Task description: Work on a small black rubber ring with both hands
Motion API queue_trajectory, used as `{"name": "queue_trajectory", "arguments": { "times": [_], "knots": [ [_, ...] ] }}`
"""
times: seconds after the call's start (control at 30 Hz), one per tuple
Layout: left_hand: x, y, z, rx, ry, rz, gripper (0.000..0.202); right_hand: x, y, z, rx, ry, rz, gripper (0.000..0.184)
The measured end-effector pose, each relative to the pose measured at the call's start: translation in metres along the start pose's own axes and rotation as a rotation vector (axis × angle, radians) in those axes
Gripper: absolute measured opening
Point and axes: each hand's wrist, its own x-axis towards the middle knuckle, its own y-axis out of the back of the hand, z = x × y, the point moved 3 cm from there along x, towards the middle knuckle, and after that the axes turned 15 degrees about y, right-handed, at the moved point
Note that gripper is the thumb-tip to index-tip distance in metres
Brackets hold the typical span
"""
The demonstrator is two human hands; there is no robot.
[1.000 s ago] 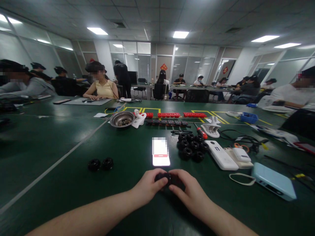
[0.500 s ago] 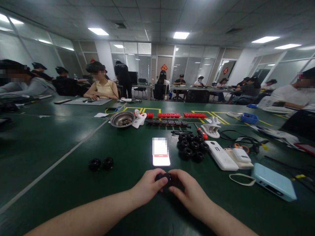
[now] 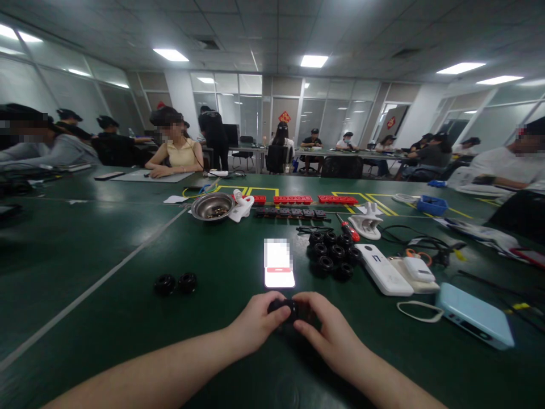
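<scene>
My left hand (image 3: pixel 255 324) and my right hand (image 3: pixel 330 332) meet low on the green table (image 3: pixel 85 255), both gripping one small black round part (image 3: pixel 284 307) between their fingertips. Just beyond them lies a lit phone (image 3: pixel 278 263), screen up. A cluster of several black ring-shaped parts (image 3: pixel 332 254) sits to the right of the phone. Two more black rings (image 3: pixel 175 283) lie apart on the left.
A metal bowl (image 3: pixel 212 205), rows of red blocks (image 3: pixel 315 199) and black blocks (image 3: pixel 290 213) lie further back. White power banks (image 3: pixel 394 271), a light blue box (image 3: pixel 474 315), cables and a white stand (image 3: pixel 368 222) fill the right. Other people sit around the tables.
Almost nothing differs; my hands have shifted very slightly on the black part, and the view barely moved.
</scene>
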Motion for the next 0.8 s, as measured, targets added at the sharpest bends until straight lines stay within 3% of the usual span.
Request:
{"name": "queue_trajectory", "arguments": {
  "times": [0.07,0.13,0.23,0.33,0.47,0.6,0.7,0.8],
  "knots": [
    [0.0004,-0.0001,0.0008,0.004,0.005,0.010,0.038,-0.0002,0.0012,0.0005,-0.017,-0.015,0.032,0.028],
    [-0.0013,0.0008,0.0040,0.020,-0.009,0.042,0.034,0.0006,0.0010,0.0037,-0.025,-0.076,0.028,0.017],
    [-0.0036,0.0011,0.0073,0.042,-0.021,0.047,0.037,0.0023,-0.0006,0.0069,-0.038,-0.131,-0.024,0.028],
    [-0.0020,0.0001,0.0049,0.018,-0.014,0.019,0.039,0.0023,-0.0005,0.0036,-0.033,-0.075,-0.028,0.009],
    [0.0011,-0.0010,-0.0010,-0.029,0.020,0.004,0.041,-0.0001,0.0004,0.0004,-0.011,-0.017,-0.002,0.034],
    [-0.0021,0.0015,0.0009,-0.028,-0.013,0.065,0.036,0.0007,-0.0002,0.0066,0.030,-0.105,0.015,0.020],
    [-0.0042,0.0009,0.0028,-0.011,-0.042,0.044,0.038,0.0025,-0.0028,0.0076,0.033,-0.104,-0.058,0.035],
    [-0.0013,-0.0017,-0.0007,-0.033,-0.002,-0.008,0.047,0.0021,-0.0021,0.0034,-0.022,-0.063,-0.059,0.012]
  ]
}}
